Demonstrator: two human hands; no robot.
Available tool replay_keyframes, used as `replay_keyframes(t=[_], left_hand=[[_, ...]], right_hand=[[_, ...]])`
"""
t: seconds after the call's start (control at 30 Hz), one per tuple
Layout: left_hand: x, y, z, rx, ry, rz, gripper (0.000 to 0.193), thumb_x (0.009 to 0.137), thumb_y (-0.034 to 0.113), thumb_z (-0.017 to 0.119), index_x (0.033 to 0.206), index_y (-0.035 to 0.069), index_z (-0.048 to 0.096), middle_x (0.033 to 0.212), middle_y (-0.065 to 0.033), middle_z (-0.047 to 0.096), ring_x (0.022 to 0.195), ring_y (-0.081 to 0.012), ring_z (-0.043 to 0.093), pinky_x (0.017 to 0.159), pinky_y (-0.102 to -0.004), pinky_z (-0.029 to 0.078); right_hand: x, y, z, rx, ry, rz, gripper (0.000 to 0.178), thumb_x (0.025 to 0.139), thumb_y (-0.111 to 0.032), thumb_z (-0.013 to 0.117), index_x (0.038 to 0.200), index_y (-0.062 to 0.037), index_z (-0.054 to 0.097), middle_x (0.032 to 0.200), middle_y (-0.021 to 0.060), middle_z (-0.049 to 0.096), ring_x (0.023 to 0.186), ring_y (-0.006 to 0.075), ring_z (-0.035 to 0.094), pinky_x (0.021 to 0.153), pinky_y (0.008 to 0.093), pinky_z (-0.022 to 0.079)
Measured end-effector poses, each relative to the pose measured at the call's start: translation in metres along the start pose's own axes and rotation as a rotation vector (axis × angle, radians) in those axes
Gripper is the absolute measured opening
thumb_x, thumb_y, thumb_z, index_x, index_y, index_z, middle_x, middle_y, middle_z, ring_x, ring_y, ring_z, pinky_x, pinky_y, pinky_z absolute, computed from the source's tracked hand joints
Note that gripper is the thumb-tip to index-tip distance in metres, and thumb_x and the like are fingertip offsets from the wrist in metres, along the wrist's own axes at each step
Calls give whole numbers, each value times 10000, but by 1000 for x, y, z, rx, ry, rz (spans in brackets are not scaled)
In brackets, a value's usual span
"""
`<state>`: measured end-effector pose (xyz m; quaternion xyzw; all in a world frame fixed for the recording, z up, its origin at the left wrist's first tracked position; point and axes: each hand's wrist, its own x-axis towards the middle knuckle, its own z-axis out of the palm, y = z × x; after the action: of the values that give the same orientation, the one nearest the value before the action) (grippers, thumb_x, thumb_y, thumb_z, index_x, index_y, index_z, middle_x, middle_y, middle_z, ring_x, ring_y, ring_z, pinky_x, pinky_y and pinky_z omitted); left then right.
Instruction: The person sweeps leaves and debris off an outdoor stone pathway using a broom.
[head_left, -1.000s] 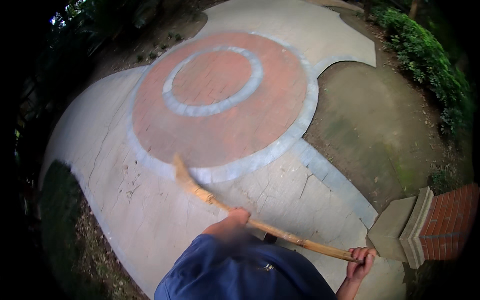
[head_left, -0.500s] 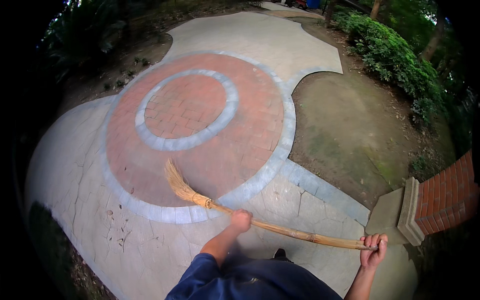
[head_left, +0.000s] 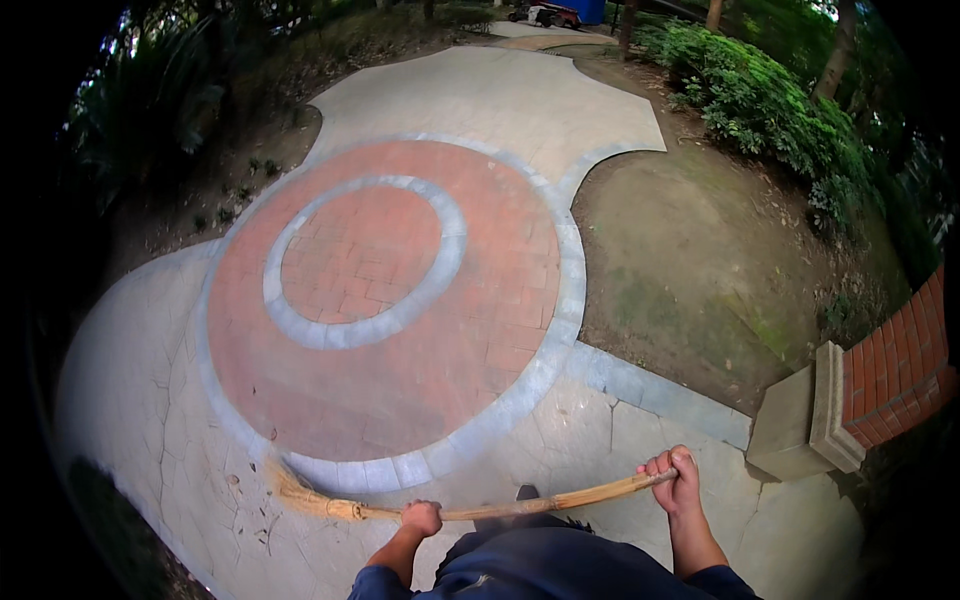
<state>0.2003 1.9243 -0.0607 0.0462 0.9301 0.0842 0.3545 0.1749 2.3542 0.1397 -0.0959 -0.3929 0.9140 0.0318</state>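
Observation:
A broom (head_left: 545, 503) with a long bamboo handle and pale straw bristles lies crosswise in front of me. My left hand (head_left: 422, 516) is closed round the handle a short way from the bristles. Out at the handle's far right end, my right hand (head_left: 678, 480) wraps it with the fingers. The bristles point left, over the grey paving beside the blue-grey ring (head_left: 350, 476) of the round red brick patch (head_left: 345, 410). Dry leaves and twigs (head_left: 265, 528) lie scattered by the bristles.
At the right stands a brick pillar (head_left: 895, 375) on a stone base (head_left: 783, 425). Bare soil (head_left: 680, 270) and green shrubs (head_left: 755, 95) border the paving on the right. Pale paving (head_left: 480, 95) runs away at the top, toward a blue object (head_left: 588, 10).
The broom's bristles have swept left and nearer to me, off the red brick onto the ring's edge. Both hands have shifted left with the handle; the right hand is raised slightly. The view has tilted up.

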Motion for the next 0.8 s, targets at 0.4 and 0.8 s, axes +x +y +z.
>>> replay_keyframes(t=[0.4,0.8], left_hand=[[30,27,-35,19,-121,-35,304,714,304,511,955,147,611,1049,-107,585,1037,-280,512,890,-428,367],[108,31,-134,17,272,238,198,765,182,465,857,102,621,895,-132,608,905,-293,565,793,-454,421]], right_hand=[[35,1,-58,145,48,24,185,809,-203,512,690,-157,378,563,-6,360,547,153,390,674,429,421],[28,-28,13,-26,-21,-228,219,881,-238,449,722,-129,343,613,-9,339,603,139,387,757,362,406]])
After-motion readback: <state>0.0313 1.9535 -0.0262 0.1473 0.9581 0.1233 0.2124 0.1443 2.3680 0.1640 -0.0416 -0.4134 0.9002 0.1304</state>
